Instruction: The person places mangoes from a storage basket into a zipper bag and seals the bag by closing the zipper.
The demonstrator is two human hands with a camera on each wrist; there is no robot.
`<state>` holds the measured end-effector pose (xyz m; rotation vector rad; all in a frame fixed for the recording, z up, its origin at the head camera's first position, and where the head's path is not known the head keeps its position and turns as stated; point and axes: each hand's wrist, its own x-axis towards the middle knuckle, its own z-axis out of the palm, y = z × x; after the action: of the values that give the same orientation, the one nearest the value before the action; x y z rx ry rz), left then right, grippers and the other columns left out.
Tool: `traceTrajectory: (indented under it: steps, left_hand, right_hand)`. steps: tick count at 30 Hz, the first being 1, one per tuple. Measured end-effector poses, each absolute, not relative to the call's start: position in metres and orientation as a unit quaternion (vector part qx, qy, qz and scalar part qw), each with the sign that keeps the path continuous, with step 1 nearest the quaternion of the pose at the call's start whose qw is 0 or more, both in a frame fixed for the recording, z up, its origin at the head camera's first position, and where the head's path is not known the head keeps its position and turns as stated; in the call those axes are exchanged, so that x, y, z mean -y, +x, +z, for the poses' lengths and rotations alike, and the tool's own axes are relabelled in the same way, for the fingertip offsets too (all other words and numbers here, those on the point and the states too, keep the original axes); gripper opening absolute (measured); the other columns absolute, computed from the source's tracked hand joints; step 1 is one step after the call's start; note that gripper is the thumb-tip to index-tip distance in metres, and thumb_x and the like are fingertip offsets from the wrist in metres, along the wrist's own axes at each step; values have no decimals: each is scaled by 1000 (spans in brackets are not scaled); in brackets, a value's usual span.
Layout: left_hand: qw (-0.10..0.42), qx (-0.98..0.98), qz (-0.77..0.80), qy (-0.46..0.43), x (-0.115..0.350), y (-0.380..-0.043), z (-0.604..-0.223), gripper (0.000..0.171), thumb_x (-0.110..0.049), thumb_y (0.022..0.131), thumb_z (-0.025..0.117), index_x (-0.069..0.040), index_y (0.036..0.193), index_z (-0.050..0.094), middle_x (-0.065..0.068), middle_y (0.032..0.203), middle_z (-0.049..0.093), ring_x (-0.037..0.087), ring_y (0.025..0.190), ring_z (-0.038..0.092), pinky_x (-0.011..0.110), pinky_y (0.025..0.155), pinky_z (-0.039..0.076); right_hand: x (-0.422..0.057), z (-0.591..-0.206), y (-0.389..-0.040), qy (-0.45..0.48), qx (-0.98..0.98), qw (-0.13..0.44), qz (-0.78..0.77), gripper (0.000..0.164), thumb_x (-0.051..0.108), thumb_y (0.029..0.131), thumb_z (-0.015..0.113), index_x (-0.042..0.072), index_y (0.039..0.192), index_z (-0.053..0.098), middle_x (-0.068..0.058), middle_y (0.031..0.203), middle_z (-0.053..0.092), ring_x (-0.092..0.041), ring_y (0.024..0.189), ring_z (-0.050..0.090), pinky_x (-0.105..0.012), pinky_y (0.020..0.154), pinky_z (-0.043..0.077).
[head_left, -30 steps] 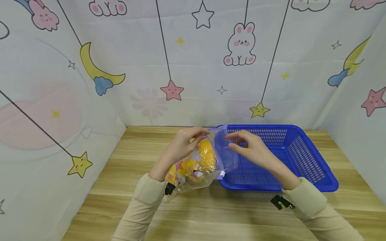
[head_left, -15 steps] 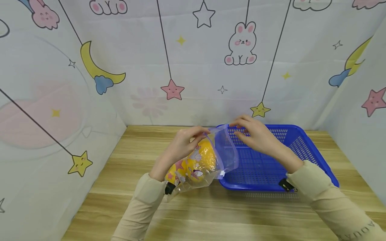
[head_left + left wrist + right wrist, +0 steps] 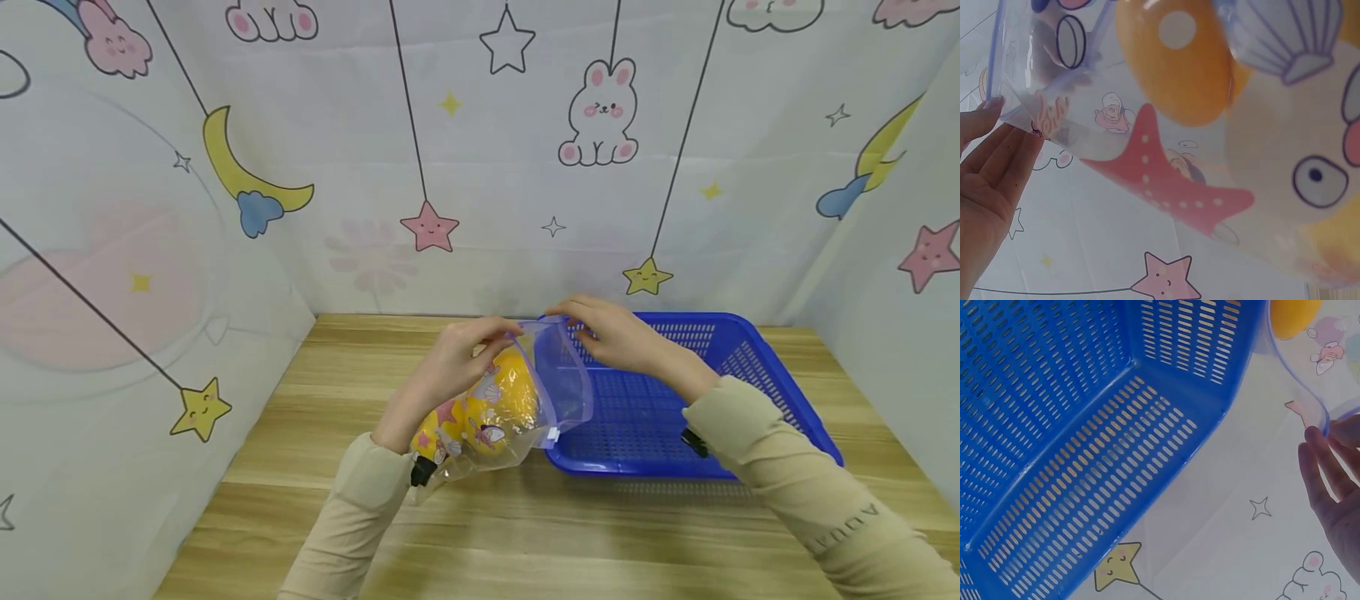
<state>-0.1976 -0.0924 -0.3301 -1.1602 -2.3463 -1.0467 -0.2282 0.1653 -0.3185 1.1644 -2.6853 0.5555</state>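
Note:
A clear zip bag (image 3: 573,387) with a purple edge, a white slider and a starfish-and-shell print lies tilted at the middle of the table, its mouth to the right. Rounded yellow-orange objects (image 3: 516,387) fill its left part; one (image 3: 1175,69) bears a white dot. My left hand (image 3: 457,358) pinches the near upper edge of the mouth between thumb and fingers. At the far corner of the mouth, my right hand (image 3: 618,337) holds the purple edge by its fingertips; its thumb is partly hidden. The right wrist view has the right hand's fingers (image 3: 1319,469) right at that edge.
A blue plastic basket (image 3: 787,392) with slotted walls stands right of the bag, whose mouth overlaps its left rim in the head view. The wooden table (image 3: 525,533) ends at a printed cloth backdrop (image 3: 487,275) behind and at both sides.
My right hand has moved up, then left to the bag's far corner, and now takes hold of the purple edge there. The left hand keeps its grip in the same place.

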Motion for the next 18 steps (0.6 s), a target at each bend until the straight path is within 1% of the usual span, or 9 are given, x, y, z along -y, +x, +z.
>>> traceTrajectory:
  steps: [5,7,14,18]
  left_hand:
    - [160,821,-368,-406,92,-198,-330,18,-5,96,56,-3,108,69,9,106,73,18,96,71,24,83,58]
    - [160,822,-366,-405,92,-197,-330,18,-5,96,56,-3,109,69,8,107,73,18,96,71,24,84,58]
    - [157,823,-369,-404,91,-196,-331,19,-4,95,57,-3,110,69,9,109,72,19,97,71,24,85,58]
    - [153,824,-368,-403,91,-196,-331,20,-4,94,58,-3,111,68,10,109,72,20,96,71,24,83,58]
  right_hand:
    - [-163,-322,-232,389,895,85,202,40,-7,90,53,6,127,59,-10,120,64,-25,110,61,-42,96,53]
    - [-163,-323,-233,390,893,87,206,38,-8,90,53,6,125,60,-10,119,65,-25,111,61,-43,97,52]
    - [-162,-324,-234,391,889,100,216,34,-11,87,55,4,117,64,-11,113,66,-27,109,62,-43,93,53]
    - [-161,-324,-236,388,891,101,215,30,-10,87,56,4,113,66,-11,113,67,-28,110,62,-43,93,54]
